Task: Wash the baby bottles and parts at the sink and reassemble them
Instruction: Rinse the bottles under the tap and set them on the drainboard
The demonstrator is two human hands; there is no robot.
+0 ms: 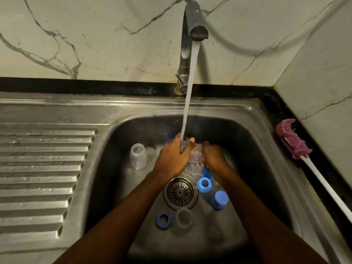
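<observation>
Rinse step: L hand [174, 157] & R hand [214, 159] both grip clear bottle [196, 154] under tap stream [190, 92]; next prob. drain it, set aside.

- The left hand [172, 157] reaches forward, fingers and thumb curled round a clear bottle [196, 156].
- The right hand [214, 156] sits just beside it, knuckles up, fingers curled over the bottle's other end.
- The bare left forearm [122, 212] and right forearm [253, 206] converge from below.
</observation>
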